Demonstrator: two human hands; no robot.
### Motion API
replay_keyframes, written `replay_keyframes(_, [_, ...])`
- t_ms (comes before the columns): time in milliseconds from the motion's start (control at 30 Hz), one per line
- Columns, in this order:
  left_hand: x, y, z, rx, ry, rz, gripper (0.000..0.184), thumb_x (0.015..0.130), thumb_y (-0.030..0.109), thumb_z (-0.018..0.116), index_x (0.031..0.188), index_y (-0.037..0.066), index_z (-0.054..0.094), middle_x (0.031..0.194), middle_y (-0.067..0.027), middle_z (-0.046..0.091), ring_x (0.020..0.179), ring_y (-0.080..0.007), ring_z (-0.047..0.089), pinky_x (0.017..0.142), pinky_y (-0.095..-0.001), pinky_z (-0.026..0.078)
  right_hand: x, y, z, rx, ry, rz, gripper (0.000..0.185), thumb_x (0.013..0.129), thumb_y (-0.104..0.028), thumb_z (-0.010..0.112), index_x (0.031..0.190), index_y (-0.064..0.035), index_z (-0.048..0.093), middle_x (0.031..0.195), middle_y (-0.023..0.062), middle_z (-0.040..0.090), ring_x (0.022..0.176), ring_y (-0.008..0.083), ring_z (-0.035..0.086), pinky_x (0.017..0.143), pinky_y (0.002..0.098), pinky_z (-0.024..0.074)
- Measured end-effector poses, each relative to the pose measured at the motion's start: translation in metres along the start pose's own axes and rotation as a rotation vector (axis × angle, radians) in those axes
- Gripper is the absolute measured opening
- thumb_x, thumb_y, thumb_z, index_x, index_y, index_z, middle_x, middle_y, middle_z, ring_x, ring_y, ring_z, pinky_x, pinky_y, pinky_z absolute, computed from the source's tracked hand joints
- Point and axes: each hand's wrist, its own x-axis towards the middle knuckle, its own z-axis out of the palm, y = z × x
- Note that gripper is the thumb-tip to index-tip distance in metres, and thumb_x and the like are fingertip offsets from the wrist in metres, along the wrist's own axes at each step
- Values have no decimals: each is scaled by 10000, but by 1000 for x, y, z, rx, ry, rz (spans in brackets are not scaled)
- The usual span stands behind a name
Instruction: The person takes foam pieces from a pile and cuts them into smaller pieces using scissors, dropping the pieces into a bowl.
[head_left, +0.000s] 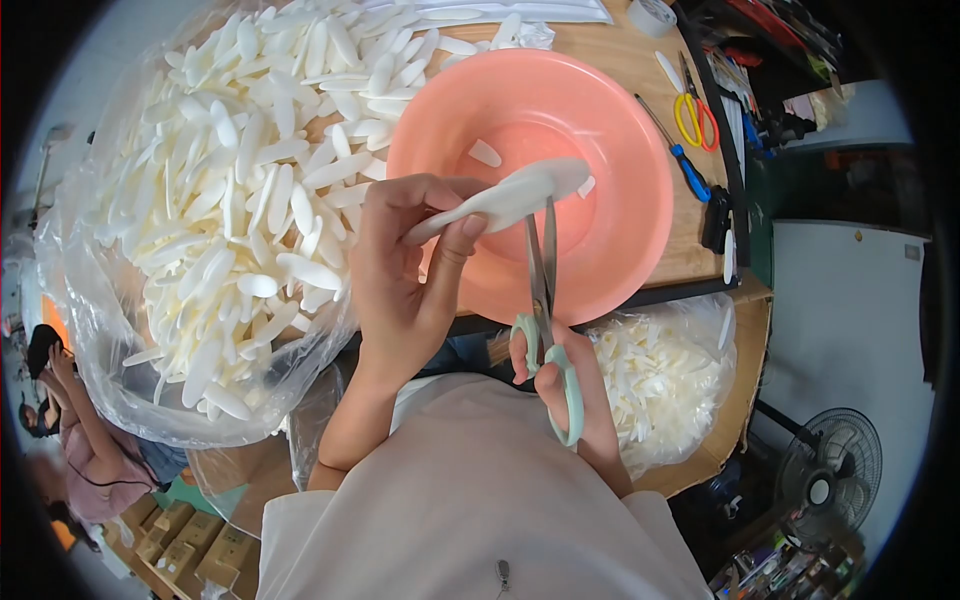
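Between the thumb and fingers of my left hand (pixel 408 265) is a long, white, rounded flat piece (pixel 525 192), held above a pink plastic basin (pixel 632 220). My right hand (pixel 585 385) grips a pair of scissors (pixel 544 285) with pale green handles. The blades point up with their tips slightly apart, close to the piece's underside near its far end; I cannot tell whether they touch it. Inside the basin lie a small white offcut (pixel 485 153) and another one (pixel 586 187), partly hidden by the held piece.
A big heap of white pieces (pixel 250 150) spreads from a clear bag (pixel 110 330) on the left. Right of the basin lie a blue-handled screwdriver (pixel 690 172) and red-yellow scissors (pixel 697 120). Below, a carton (pixel 745 380) holds a bag of scraps (pixel 665 380). A person (pixel 100 450) is at far left.
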Motion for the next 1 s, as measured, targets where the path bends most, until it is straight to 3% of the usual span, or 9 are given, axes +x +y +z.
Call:
replay_keyframes(167, [1,2,-2,-119,32,-36,183,923,-60,569,1044,-14,440,1076,-189,630,872,-134,595,729,-253,509,-2,0,-2,-13,-25,4,337,897,-303,680,878,-1,530,782,19,521,653,80,477,606,226,426])
replay_keyframes(333, [6,0,-5,-5,-31,-39,192,907,-40,610,1009,6,454,998,-135,621,850,-122,593,692,-244,502,-3,1,-4,-1,-43,43,333,894,-297,682,871,0,534,784,16,522,658,74,480,608,219,425])
replay_keyframes(567, [1,-2,-9,-81,-18,-133,219,898,-38,626,1006,18,444,974,-105,592,813,-114,605,681,-230,496,0,0,-3,16,-55,-13,323,893,-292,688,862,-7,540,764,2,518,646,66,467,588,224,412])
replay_keyframes(800, [2,0,-4,-30,17,-105,181,955,5,551,1071,23,414,927,-69,561,718,-95,560,603,-214,439,-2,-3,0,50,-1,42,290,854,-220,743,816,-15,542,724,1,534,633,67,474,578,212,399])
replay_keyframes(867, [2,0,-3,-24,16,-93,155,974,26,525,1086,23,417,933,-67,556,709,-91,542,604,-217,432,-1,0,2,-28,31,26,323,860,-273,736,823,-20,539,722,-5,518,624,58,464,555,211,382])
replay_keyframes(933, [3,4,-2,-115,-30,-229,162,1000,74,489,1133,16,415,960,-72,544,720,-82,514,621,-225,426,0,3,1,-106,62,11,360,867,-327,729,831,-26,536,721,-12,502,616,49,454,532,209,366])
replay_keyframes(1000, [1,1,-3,-78,-52,-222,187,1005,98,485,1153,10,411,966,-71,541,733,-79,513,628,-226,426,0,4,0,-226,71,11,256,861,-187,735,814,-31,537,714,-22,510,609,38,442,534,201,361])
